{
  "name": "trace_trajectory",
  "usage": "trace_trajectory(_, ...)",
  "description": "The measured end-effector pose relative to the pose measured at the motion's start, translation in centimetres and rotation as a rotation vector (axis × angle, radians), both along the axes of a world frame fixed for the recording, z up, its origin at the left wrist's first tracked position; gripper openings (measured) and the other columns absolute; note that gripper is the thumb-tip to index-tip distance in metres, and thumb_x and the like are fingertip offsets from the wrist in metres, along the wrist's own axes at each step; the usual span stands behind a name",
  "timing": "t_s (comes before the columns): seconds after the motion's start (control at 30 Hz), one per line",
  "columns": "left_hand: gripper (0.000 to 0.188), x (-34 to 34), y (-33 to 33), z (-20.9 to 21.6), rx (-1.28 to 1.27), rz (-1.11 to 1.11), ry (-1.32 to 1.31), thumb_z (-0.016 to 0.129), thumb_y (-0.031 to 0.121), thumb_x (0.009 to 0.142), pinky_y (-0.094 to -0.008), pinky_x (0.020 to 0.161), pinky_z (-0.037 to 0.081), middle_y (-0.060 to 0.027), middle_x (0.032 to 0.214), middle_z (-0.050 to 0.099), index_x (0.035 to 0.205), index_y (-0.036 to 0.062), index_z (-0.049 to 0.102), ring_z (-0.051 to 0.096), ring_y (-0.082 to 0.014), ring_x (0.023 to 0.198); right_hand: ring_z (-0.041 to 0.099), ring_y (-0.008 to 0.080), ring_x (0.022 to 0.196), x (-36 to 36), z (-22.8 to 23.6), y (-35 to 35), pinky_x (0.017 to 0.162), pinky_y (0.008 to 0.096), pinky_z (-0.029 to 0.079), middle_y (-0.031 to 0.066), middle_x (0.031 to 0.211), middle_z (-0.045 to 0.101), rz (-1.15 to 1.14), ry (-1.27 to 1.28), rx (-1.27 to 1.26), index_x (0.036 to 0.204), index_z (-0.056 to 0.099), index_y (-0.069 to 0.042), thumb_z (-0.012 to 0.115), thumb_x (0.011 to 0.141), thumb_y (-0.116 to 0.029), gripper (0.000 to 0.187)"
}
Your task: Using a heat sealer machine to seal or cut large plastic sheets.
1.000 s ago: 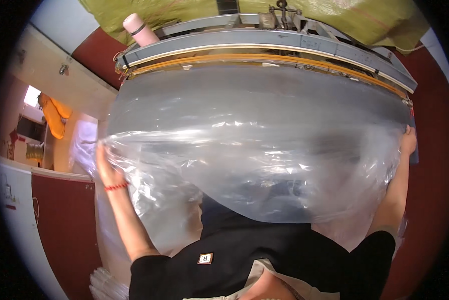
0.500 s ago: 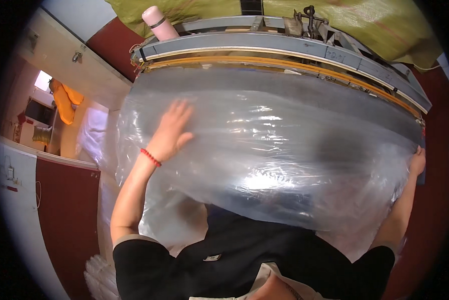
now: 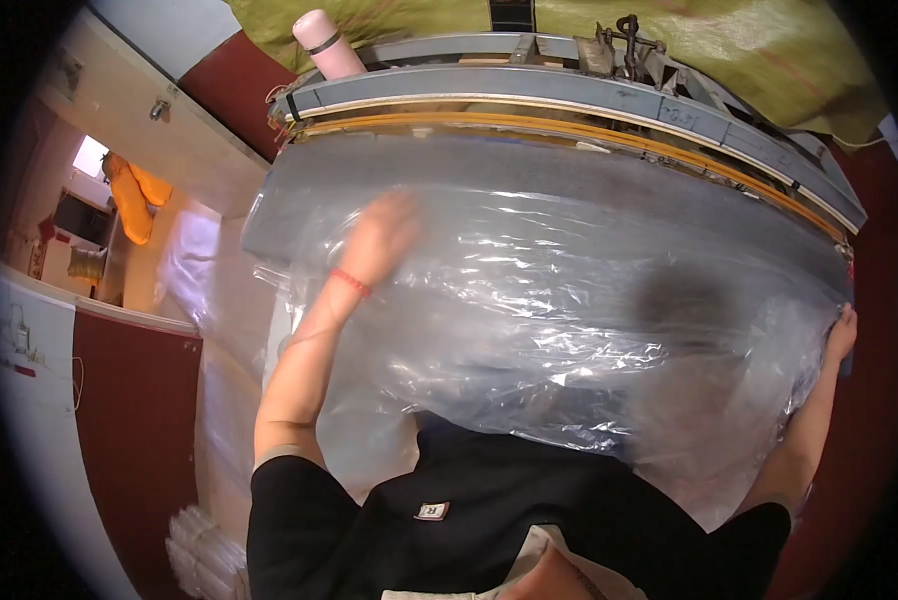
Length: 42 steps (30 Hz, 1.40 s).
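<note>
Clear plastic sheet [image 3: 559,270] spread across a grey counter [image 3: 319,165], a hand toward each side of it.
The sheet is thin, see-through and finely wrinkled, with bright glints through its middle and a loose near part hanging against the black shirt [image 3: 529,490]; the left hand [image 3: 381,238] is over its left part, blurred, fingers seemingly outstretched and gripping nothing visible, though whether they touch the film is unclear, while the right hand [image 3: 843,333] has its fingers closed on the right edge, their undersides hidden. The sheet's far edge is hard to make out against the grey; a metal frame [image 3: 569,85] bounds the far side, the counter's left corner shows uncovered, and a dark red surface [image 3: 879,400] lies beyond the right hand.
</note>
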<state>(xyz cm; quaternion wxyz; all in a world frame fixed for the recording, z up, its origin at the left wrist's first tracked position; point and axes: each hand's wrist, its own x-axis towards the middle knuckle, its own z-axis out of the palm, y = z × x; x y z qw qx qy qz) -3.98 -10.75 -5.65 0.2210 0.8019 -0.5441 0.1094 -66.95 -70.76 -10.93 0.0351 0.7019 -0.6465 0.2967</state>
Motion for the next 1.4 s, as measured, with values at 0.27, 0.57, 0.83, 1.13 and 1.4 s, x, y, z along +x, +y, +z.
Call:
trace_trajectory(0.27,0.018,1.3,-2.7,-0.2,-0.267,0.227,0.084,0.062,0.005,0.07,-0.0328,0.07,0.045,-0.0139,0.084,0.057,0.088,0.0003,0.06,0.055,-0.0293,0.081,0.05,0.0179,0.094,-4.1,4.8,3.1,0.08,0.0293,0.039,0.0046,0.103,0.054,0.3,-1.14,0.248,0.11,0.052,-0.003,0.055,0.083,-0.037,0.044)
trace_trajectory(0.57,0.015,3.0,-3.7,-0.2,-0.492,0.352,0.205,0.043,0.014,0.083,-0.0345,0.068,0.041,-0.0134,0.075,0.052,0.083,0.0018,0.051,0.051,-0.0268,0.071,0.052,0.015,0.081,-2.9,5.6,-3.0,0.073,0.0288,0.042,0.0052,0.088,0.058,0.218,-1.39,0.377,0.095,0.059,-0.002,0.049,0.085,-0.027,0.029)
trace_trajectory(0.83,0.018,14.8,-4.2,-2.8,-0.764,0.529,0.456,0.05,0.018,0.08,-0.0215,0.057,0.036,0.0001,0.066,0.049,0.075,0.0013,0.053,0.042,-0.0085,0.061,0.057,0.0224,0.083,17.5,1.0,-0.8,0.076,0.032,0.042,0.0138,0.085,0.06,0.276,-0.503,-0.23,0.088,0.056,0.0,0.048,0.085,-0.028,0.029)
trace_trajectory(1.13,0.016,20.1,-6.1,-4.9,-0.914,0.355,0.654,0.061,0.015,0.078,-0.0174,0.053,0.032,0.0045,0.065,0.047,0.07,0.0061,0.05,0.038,-0.0034,0.058,0.057,0.0193,0.072,20.0,1.8,-1.8,0.071,0.0298,0.044,0.0106,0.076,0.06,0.019,-0.661,-0.171,0.078,0.058,-0.001,0.067,0.07,-0.028,0.03)
trace_trajectory(1.4,0.01,18.8,-6.2,-2.8,-1.032,0.551,0.768,0.053,0.01,0.078,-0.0217,0.05,0.038,-0.0022,0.068,0.053,0.078,-0.0005,0.054,0.047,-0.0098,0.058,0.056,0.0158,0.073,17.6,0.1,-5.2,0.068,0.0269,0.044,0.0095,0.076,0.06,0.093,-1.023,-0.297,0.078,0.059,-0.001,0.064,0.07,-0.019,0.02)
